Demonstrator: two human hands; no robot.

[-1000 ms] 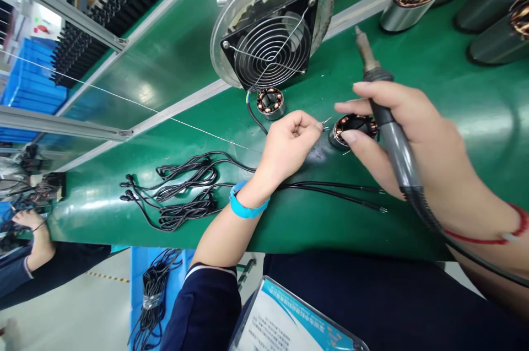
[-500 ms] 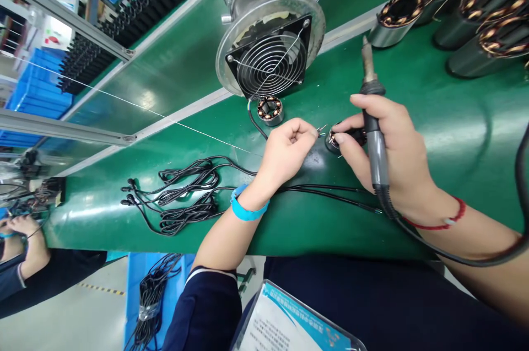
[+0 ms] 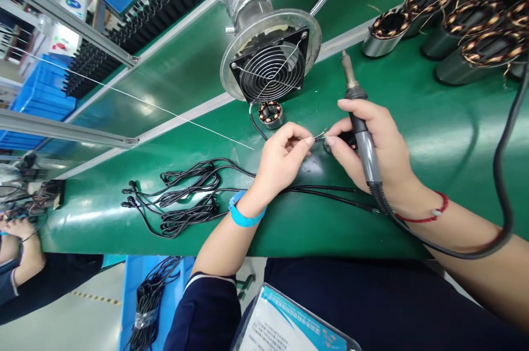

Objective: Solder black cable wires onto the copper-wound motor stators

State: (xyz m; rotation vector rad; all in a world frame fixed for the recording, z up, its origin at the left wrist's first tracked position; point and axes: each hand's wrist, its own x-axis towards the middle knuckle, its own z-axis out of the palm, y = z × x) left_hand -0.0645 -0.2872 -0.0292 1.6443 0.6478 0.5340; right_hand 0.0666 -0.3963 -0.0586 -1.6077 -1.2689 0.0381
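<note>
My left hand (image 3: 281, 161), a blue band at its wrist, pinches the end of a black cable whose thin wire ends (image 3: 320, 136) stick out to the right past the fingertips. My right hand (image 3: 390, 150) is closed around a soldering iron (image 3: 366, 155), its tip pointing up and away from the wires. The right thumb and a finger come together at the wire ends; whether they grip them I cannot tell. Behind those fingers a small stator (image 3: 350, 139) is mostly hidden. Another small copper-wound stator (image 3: 270, 114) stands beyond my left hand, below the fan.
A fume extractor fan (image 3: 270, 67) with a foil duct stands at the back. Larger stators (image 3: 475, 56) crowd the far right. Coiled black cables (image 3: 190, 185) lie at left on the green bench (image 3: 95, 213). A solder-like strand (image 3: 165, 108) stretches across the left. Another person's hands (image 3: 19, 227) show far left.
Both hands have moved slightly, the right one leftward with the soldering iron, so its fingertips are now at the wire ends. More of the cable end shows past my left fingers.
</note>
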